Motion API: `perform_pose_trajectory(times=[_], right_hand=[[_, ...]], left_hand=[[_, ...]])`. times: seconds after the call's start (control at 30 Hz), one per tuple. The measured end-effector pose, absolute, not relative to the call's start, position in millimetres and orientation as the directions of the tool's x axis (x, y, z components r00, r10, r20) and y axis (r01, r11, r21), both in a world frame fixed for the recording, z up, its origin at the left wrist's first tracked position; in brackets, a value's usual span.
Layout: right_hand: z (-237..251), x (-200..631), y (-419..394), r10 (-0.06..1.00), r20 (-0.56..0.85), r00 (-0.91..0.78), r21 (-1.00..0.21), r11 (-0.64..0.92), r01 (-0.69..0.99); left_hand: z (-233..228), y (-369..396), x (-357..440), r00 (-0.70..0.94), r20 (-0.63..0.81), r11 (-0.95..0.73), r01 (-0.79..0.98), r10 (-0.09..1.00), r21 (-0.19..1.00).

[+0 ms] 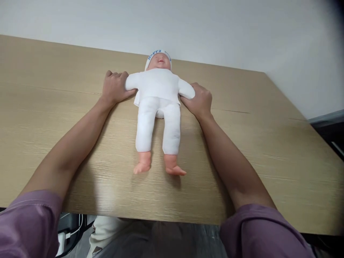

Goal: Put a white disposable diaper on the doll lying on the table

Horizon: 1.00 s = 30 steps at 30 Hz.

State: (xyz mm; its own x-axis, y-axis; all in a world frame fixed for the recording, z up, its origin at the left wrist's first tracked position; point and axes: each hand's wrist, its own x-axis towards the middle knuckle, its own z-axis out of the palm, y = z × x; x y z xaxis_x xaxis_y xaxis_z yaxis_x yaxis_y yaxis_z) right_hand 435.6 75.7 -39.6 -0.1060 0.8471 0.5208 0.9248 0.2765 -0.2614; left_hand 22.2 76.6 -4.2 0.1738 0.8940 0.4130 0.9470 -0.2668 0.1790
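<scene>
A baby doll (158, 107) in a white suit and a white cap with blue lettering lies on its back on the wooden table (268, 150), head away from me, bare feet toward me. My left hand (115, 87) is closed around the end of the doll's arm on the left side. My right hand (199, 100) grips the end of the doll's other arm. Both doll hands are hidden inside my fists.
A white wall runs behind the table's far edge. A dark piece of furniture (331, 130) stands past the table's right edge. Below the near edge I see white cables and a plug (64, 234) on the floor.
</scene>
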Motion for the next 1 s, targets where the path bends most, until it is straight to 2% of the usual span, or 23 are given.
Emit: perform_pose_trajectory(times=[0.23, 0.4, 0.6, 0.77, 1.0], right_hand=[[-43, 437, 93, 0.862, 0.489, -0.129, -0.285, 0.298, 0.911], [-39, 438, 60, 0.853, 0.505, -0.133, -0.288, 0.312, 0.906], [-44, 456, 30, 0.862, 0.496, -0.108, -0.339, 0.307, 0.889], [-56, 461, 45, 0.854, 0.515, -0.073, -0.330, 0.276, 0.903], [-61, 484, 34, 0.818, 0.557, -0.143, -0.285, 0.350, 0.892]], left_hand=[[-7, 86, 23, 0.193, 0.372, -0.289, 0.931, 0.908, 0.223], [-6, 56, 15, 0.213, 0.396, -0.327, 0.913, 0.893, 0.246], [-4, 15, -16, 0.142, 0.391, -0.274, 0.911, 0.909, 0.307], [-6, 18, -26, 0.148, 0.391, -0.291, 0.896, 0.908, 0.336], [-4, 5, -36, 0.133, 0.394, -0.275, 0.903, 0.909, 0.330]])
